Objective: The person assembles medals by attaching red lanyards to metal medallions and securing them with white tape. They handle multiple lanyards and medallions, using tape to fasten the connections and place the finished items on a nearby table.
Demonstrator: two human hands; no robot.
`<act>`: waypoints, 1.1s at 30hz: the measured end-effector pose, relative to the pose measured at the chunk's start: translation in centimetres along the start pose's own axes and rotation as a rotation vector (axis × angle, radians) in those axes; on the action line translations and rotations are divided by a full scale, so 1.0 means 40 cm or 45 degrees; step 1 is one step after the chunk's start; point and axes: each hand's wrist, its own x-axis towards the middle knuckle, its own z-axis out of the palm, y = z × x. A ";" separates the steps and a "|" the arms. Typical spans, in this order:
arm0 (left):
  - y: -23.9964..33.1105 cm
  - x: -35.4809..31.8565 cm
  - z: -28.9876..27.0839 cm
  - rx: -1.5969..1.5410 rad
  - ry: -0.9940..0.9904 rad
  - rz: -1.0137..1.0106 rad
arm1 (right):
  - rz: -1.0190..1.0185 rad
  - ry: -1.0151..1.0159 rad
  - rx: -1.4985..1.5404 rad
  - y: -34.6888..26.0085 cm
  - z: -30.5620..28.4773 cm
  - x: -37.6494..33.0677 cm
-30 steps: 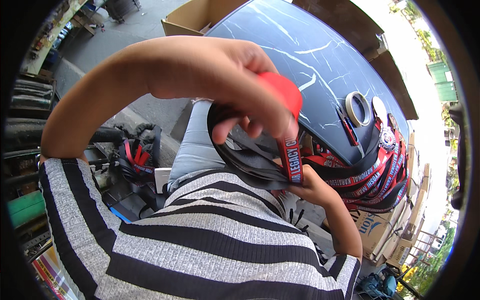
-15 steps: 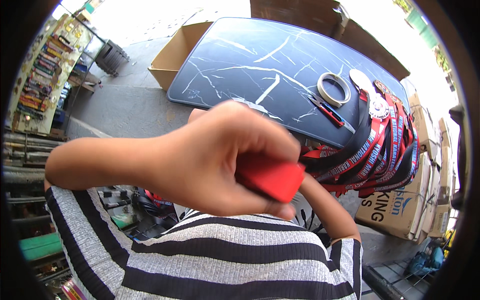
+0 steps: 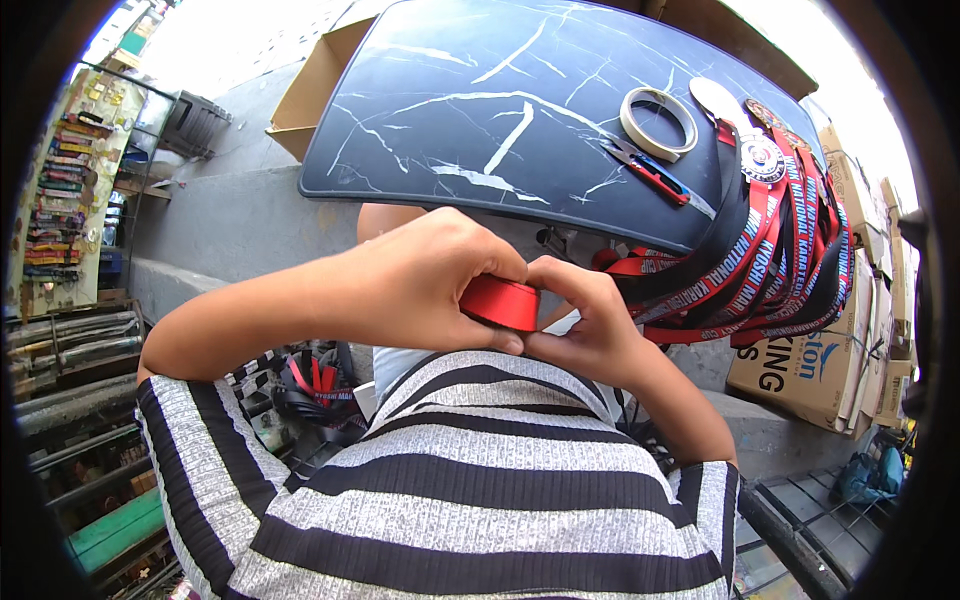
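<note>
In front of my striped top, my left hand is curled round a smooth, flat-sided band of red ribbon, with the thumb below it. Against the band's right end, my right hand is closed, thumb and forefinger bent into a ring. My palms hide the rest of the ribbon. Beyond my hands stands a dark blue marble-patterned table. On it lie a roll of tape and thread snips with red-and-blue handles. Medals rest at its right side, their red and black printed ribbons hanging over the edge.
Cardboard boxes are stacked right of the table, and an open carton stands behind its left end. More red and black ribbons hang low at my left. Metal racks and a display board line the left.
My left hand has moved down and away from the camera with the red ribbon. My right hand, mostly hidden before, now meets it at the ribbon's right end.
</note>
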 end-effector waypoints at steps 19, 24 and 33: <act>-0.104 -0.041 0.081 -0.094 0.464 0.293 | 0.034 0.165 -0.433 -0.022 0.001 0.016; -0.154 -0.052 0.140 -0.052 0.474 0.112 | 0.265 0.256 -0.441 -0.003 0.021 0.004; -0.199 -0.028 0.217 -0.356 0.484 0.147 | 0.336 -0.031 -0.384 -0.002 0.001 0.008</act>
